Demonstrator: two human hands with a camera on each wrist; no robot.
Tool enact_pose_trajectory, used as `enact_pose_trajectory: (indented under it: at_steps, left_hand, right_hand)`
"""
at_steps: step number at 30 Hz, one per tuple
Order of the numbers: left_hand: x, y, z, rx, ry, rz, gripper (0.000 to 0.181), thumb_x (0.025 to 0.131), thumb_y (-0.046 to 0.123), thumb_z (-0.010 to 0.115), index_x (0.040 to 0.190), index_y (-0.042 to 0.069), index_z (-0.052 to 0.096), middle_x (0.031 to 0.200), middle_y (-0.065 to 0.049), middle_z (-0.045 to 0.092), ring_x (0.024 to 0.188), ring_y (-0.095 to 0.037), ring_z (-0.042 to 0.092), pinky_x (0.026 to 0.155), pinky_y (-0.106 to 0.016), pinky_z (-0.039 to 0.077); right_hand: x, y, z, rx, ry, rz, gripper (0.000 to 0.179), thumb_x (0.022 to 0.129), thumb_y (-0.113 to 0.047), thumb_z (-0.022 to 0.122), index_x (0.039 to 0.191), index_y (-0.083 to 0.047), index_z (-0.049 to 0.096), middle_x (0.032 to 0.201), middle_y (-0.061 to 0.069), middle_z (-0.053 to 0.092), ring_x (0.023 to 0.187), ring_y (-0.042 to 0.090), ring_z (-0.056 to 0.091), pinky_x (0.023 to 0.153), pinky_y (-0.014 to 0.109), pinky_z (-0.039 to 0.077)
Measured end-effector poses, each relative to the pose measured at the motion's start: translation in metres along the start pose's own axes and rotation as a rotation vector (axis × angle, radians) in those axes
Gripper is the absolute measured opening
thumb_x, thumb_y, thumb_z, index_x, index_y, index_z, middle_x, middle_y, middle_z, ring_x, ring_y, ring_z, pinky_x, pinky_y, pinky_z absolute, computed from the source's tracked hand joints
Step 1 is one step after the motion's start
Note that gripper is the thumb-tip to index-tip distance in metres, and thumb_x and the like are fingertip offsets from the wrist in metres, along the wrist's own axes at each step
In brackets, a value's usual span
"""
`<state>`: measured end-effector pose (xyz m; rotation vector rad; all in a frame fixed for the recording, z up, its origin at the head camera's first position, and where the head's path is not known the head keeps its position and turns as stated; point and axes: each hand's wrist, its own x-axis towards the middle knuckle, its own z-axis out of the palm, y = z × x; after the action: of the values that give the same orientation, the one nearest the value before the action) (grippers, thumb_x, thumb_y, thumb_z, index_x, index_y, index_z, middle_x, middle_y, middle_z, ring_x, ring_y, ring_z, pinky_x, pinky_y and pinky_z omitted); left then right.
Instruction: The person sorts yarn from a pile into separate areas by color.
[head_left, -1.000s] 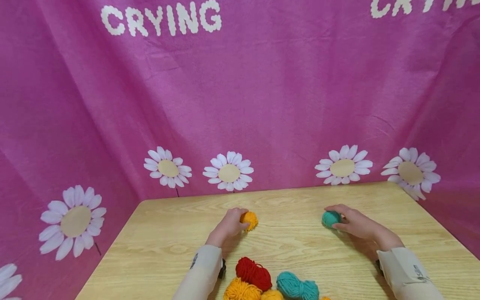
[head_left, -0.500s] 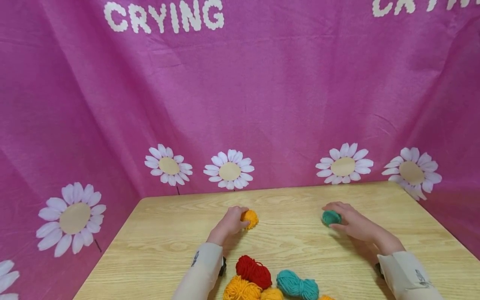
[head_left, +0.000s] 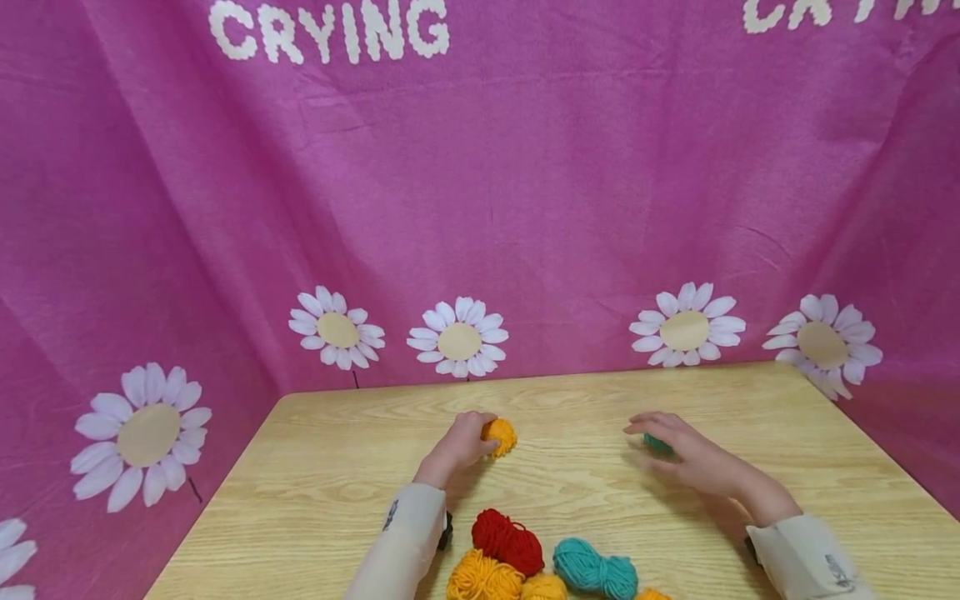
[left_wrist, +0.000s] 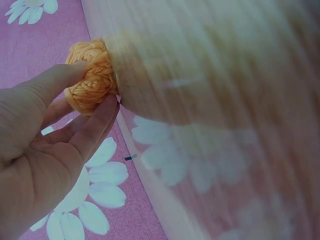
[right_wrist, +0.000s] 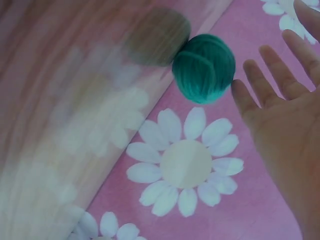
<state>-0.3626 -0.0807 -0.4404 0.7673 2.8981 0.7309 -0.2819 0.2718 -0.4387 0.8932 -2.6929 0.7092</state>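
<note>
My left hand (head_left: 459,443) pinches a small orange yarn ball (head_left: 502,437) on the far left half of the table. Up close in the left wrist view, the thumb presses one side of the orange yarn ball (left_wrist: 94,82) and fingertips support the other. On the right, a green yarn ball (head_left: 657,445) rests on the tabletop, partly covered by my right hand (head_left: 697,457) in the head view. The right wrist view has that green ball (right_wrist: 204,69) whole, with the spread, fairly straight fingers of the right hand (right_wrist: 287,107) beside it, the little finger nearest.
Near the front edge lie a red yarn skein (head_left: 506,543), a teal skein (head_left: 595,570) tied at its middle, an orange skein (head_left: 483,577) and a yellow one (head_left: 544,588). A pink daisy-print cloth (head_left: 555,192) hangs behind the wooden table (head_left: 570,492).
My right hand has loosened from the green ball and shifted left over it, its fingers lifting off. The left hand stays at the orange ball.
</note>
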Motion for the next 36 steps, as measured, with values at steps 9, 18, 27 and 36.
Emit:
enact_pose_trajectory:
  at_steps: [9, 18, 27, 36]
  left_hand:
    - [0.001, -0.002, 0.002, -0.021, -0.010, -0.019, 0.043, 0.090, 0.010, 0.069, 0.128, -0.008, 0.059, 0.121, -0.024, 0.064, 0.110, -0.032, 0.059, 0.099, -0.045, 0.049]
    - [0.002, -0.002, 0.002, -0.020, -0.008, -0.023, 0.042, 0.091, 0.010, 0.068, 0.128, -0.008, 0.059, 0.121, -0.024, 0.064, 0.110, -0.032, 0.060, 0.100, -0.044, 0.049]
    - [0.003, -0.001, 0.000, -0.020, -0.011, -0.030, 0.042, 0.091, 0.010, 0.068, 0.128, -0.007, 0.059, 0.122, -0.024, 0.063, 0.112, -0.033, 0.058, 0.103, -0.045, 0.047]
    - [0.002, -0.002, 0.000, -0.034, -0.008, -0.019, 0.042, 0.091, 0.009, 0.068, 0.127, -0.009, 0.059, 0.120, -0.024, 0.064, 0.108, -0.031, 0.060, 0.099, -0.045, 0.049]
  right_hand:
    - [0.000, -0.020, 0.008, 0.031, -0.062, -0.029, 0.040, 0.094, -0.016, 0.064, 0.132, -0.010, 0.057, 0.135, 0.013, 0.056, 0.122, 0.028, 0.048, 0.099, 0.046, 0.048]
    - [0.000, -0.038, 0.016, 0.074, -0.123, -0.061, 0.041, 0.096, -0.027, 0.061, 0.135, -0.016, 0.054, 0.134, 0.000, 0.059, 0.122, 0.022, 0.053, 0.102, 0.037, 0.048]
    - [0.000, -0.055, 0.020, 0.158, -0.202, -0.040, 0.047, 0.097, -0.037, 0.059, 0.138, -0.016, 0.052, 0.137, -0.002, 0.057, 0.125, 0.019, 0.053, 0.105, 0.033, 0.047]
    - [-0.001, -0.067, 0.025, 0.228, -0.292, -0.112, 0.047, 0.097, -0.038, 0.058, 0.138, -0.017, 0.051, 0.135, 0.004, 0.059, 0.118, 0.021, 0.056, 0.100, 0.031, 0.051]
